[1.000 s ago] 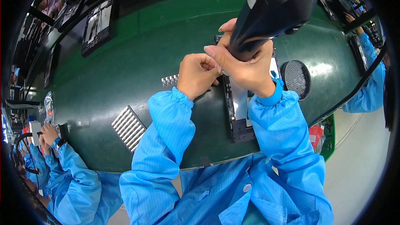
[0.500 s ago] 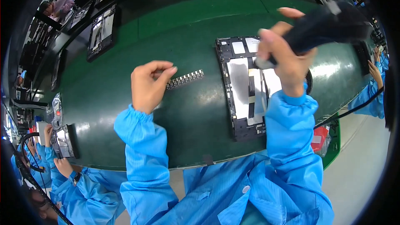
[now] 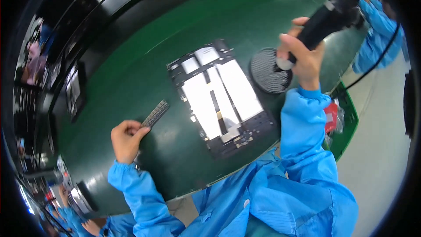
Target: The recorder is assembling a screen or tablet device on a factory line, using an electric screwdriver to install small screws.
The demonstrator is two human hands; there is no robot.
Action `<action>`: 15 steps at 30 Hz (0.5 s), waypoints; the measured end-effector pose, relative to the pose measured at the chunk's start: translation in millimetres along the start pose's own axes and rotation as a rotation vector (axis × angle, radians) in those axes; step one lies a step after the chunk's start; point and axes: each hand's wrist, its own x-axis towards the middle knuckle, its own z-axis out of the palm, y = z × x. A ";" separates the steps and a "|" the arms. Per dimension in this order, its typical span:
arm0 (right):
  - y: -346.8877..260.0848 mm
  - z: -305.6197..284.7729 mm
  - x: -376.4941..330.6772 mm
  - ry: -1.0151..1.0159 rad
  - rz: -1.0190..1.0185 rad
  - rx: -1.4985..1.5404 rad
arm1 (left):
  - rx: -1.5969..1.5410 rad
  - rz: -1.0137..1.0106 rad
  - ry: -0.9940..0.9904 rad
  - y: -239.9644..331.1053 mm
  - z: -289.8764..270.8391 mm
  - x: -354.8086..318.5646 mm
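Observation:
My left hand (image 3: 126, 140) pinches the near end of a narrow dark strip with rows of small light pieces (image 3: 157, 113), which reaches away over the green table. In my right hand (image 3: 306, 59) is a black electric screwdriver (image 3: 323, 24), gripped round its body. Its pale tip end is over a round black dish with a ridged surface (image 3: 265, 70); whether it touches, I cannot tell. Between my hands lies an opened tablet-like device (image 3: 199, 101), with white panels, dark flat cables and a black frame.
A green bin (image 3: 348, 125) with a red packet (image 3: 331, 116) stands off the table edge at right. A black cord (image 3: 379, 59) runs past it. Co-workers in blue sit at far right (image 3: 379, 39) and lower left. Another device (image 3: 75, 90) is at left.
The view has turned, and the device appears further left. My right hand with the screwdriver has gone from over the device to the dish. My left hand still pinches the strip.

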 end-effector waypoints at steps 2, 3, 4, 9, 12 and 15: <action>0.7 -7.6 0.2 -0.007 -0.003 -0.004 | -0.270 -0.161 -0.089 6.4 0.0 3.6; 2.7 -10.1 1.4 -0.018 -0.020 -0.015 | -0.315 -0.173 -0.111 10.8 0.3 3.7; 4.1 -12.1 2.1 -0.032 -0.036 -0.024 | -0.361 -0.188 -0.130 14.0 0.8 4.4; 7.9 -9.0 0.6 -0.047 -0.026 -0.025 | -0.090 -0.158 -0.159 11.9 1.5 5.7; 9.9 -4.5 -0.2 -0.070 -0.023 -0.029 | 0.104 -0.079 -0.109 12.9 3.5 7.0; 10.9 -1.8 -1.2 -0.082 -0.004 -0.027 | 0.231 -0.011 -0.080 13.6 4.5 6.8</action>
